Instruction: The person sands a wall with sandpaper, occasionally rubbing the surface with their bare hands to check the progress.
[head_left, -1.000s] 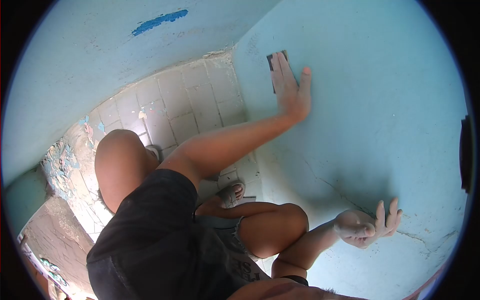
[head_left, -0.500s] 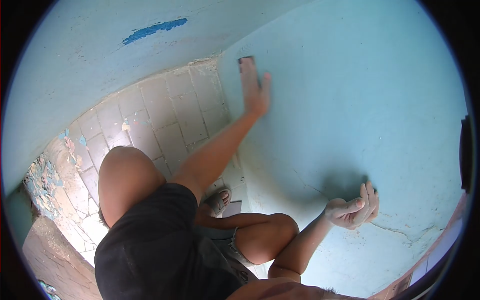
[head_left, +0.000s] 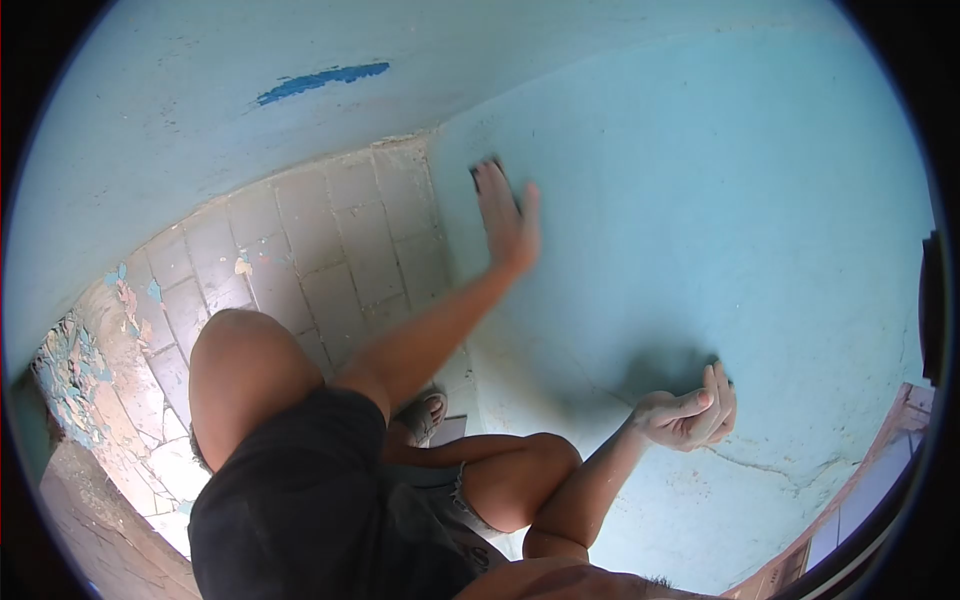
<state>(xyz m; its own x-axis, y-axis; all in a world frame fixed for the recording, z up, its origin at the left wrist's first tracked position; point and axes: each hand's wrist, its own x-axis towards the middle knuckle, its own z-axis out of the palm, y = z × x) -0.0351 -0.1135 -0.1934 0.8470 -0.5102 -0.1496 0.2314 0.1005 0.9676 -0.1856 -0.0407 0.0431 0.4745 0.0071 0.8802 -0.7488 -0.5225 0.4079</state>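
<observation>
Against the light-blue wall (head_left: pixel 800 200), my left hand (head_left: pixel 508 225) lies with its fingers together and its thumb apart. The edges of a dark flat piece (head_left: pixel 476 181) show around its fingertips, pressed to the wall; most of this piece is hidden under the fingers. My right hand (head_left: pixel 688 412) is beside the wall lower down on the right, palm partly turned up, with its fingers loosely bent and the thumb off them. Its palm shows nothing in it. A dark shadow lies behind its fingers.
A second wall with a dark-blue paint patch (head_left: pixel 322 82) meets this wall at the upper left. Below are floor tiles (head_left: pixel 305 215) with paint flakes (head_left: pixel 75 375) at the left. My bent knees and a sandalled foot (head_left: pixel 428 418) are low in view. Cracks run across the lower wall.
My left hand has slid a little down the view along the wall with the dark piece. My right hand has barely moved against the wall. The whole view has shifted slightly.
</observation>
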